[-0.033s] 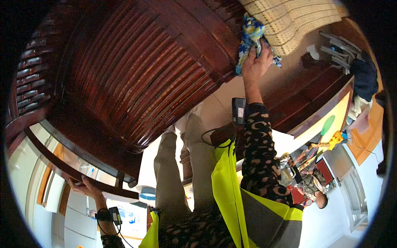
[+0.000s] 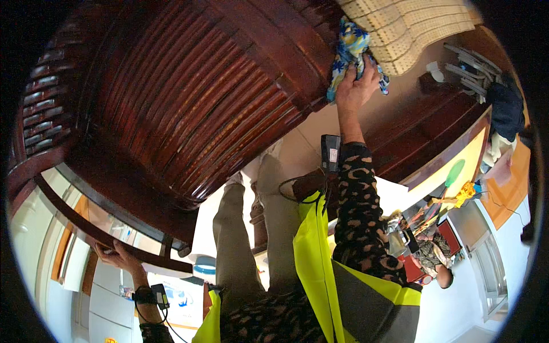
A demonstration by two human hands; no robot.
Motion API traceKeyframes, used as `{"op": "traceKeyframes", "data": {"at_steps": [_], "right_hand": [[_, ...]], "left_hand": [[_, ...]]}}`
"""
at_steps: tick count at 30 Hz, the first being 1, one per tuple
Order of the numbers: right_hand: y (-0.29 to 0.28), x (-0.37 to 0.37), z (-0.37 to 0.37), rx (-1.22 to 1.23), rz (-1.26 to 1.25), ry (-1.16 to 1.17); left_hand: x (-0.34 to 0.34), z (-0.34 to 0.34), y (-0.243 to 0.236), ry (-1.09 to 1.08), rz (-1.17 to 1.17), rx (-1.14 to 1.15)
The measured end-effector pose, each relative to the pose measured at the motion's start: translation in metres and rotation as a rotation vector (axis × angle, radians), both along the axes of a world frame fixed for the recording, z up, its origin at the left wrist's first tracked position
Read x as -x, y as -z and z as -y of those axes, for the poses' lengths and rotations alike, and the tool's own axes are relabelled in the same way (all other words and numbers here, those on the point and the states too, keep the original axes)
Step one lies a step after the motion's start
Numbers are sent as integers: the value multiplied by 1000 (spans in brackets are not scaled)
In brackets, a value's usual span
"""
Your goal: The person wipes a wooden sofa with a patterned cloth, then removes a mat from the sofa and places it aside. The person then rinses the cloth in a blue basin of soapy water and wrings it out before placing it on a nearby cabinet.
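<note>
Got the left hand [image 2: 117, 258] curled around the armrest [image 2: 80, 220] at the left end of the bench [image 2: 297, 51], probably for balance. Nice, would leave that grip alone. Got the right hand [image 2: 359, 90] stretched out and clamped on a bunched blue-and-yellow cloth [image 2: 347, 48], over at the bench's right end, just beside the woven mat [image 2: 412, 34]. Can't tell the pressure on the wood, though.

Looks like wiping, so would fold the cloth into a flat pad instead of a loose wad, then stroke along the slats [image 2: 189, 108], not across, to get into the grooves. Would also step toward the bench's right end rather than overreach, and lift the mat's edge before working near there. Might drag it otherwise.

Now for stuff in the way. Not much shuffling room with both legs [image 2: 231, 228] close in front of the bench. Watch the loose cord [image 2: 286, 184] and black box [image 2: 330, 153], just off the bench's front edge: could snag mid-stroke. Then, right of the bench, mind the low dark wooden furniture [image 2: 412, 128]. Farther right, see folded chairs [image 2: 474, 66] and, well apart from the bench, another person [image 2: 432, 257].
</note>
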State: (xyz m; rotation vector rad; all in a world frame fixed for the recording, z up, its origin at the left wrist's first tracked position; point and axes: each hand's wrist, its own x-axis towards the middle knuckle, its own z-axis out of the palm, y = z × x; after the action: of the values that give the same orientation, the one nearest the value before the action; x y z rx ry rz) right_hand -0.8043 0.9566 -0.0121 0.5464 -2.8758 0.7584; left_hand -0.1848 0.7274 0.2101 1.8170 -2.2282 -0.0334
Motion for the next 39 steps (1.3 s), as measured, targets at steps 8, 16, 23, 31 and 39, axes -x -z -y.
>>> {"op": "traceKeyframes", "data": {"at_steps": [8,16,23,31,39], "right_hand": [[6,-130,-5,585,390,221],[11,-311,7,519,619,320],[4,-436,10,355,832,430],[-1,-563,16,320,1314,455],[-45,-548,15,3,1217,62]], "left_hand": [[-8,2,-1,-27,-135,-145],[-4,-1,-10,14,-81,-170],[3,-2,-13,28,-194,-171],[0,-5,-14,86,-99,-53],[2,-3,-16,92,-76,13]]}}
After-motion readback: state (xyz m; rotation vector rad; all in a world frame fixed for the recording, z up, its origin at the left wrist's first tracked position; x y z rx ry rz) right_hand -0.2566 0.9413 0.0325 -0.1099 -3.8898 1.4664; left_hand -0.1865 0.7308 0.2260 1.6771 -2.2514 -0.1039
